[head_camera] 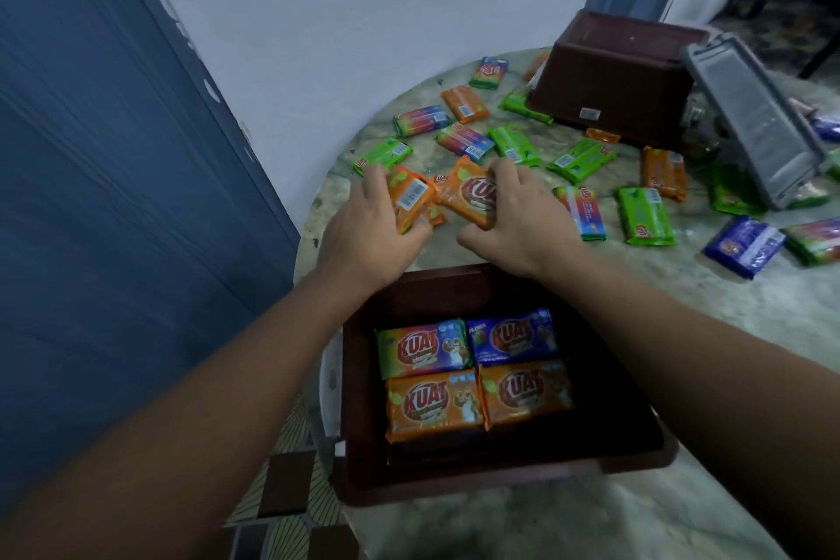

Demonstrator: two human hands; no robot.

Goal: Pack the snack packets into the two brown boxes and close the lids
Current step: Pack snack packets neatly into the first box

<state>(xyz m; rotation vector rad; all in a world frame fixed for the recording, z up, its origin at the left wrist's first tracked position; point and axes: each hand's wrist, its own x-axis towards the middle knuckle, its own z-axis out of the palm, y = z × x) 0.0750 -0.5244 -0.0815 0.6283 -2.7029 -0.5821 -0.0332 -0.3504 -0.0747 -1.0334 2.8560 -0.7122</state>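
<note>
A: Hands?
B: Left hand (370, 218) grips an orange packet (411, 200); right hand (513, 214) grips another orange packet (472, 196), both just beyond the open brown box (359, 377).
A: Box contents?
B: Four packets, flat.

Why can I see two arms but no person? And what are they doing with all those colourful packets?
The camera sits on the person's head and looks down, so you see what they see: their own two arms reaching forward. There is only this one picture.

The left hand is holding an orange packet. The right hand is grabbing another orange packet.

Close to the person is an open brown box with four packets on top inside: two orange, one blue and one rainbow-coloured. Further back, a second brown box lies upside down, with a grey lid leaning beside it.

Lots of loose packets, green, orange, blue and rainbow, lie scattered on the round table, waiting to be packed.
</note>
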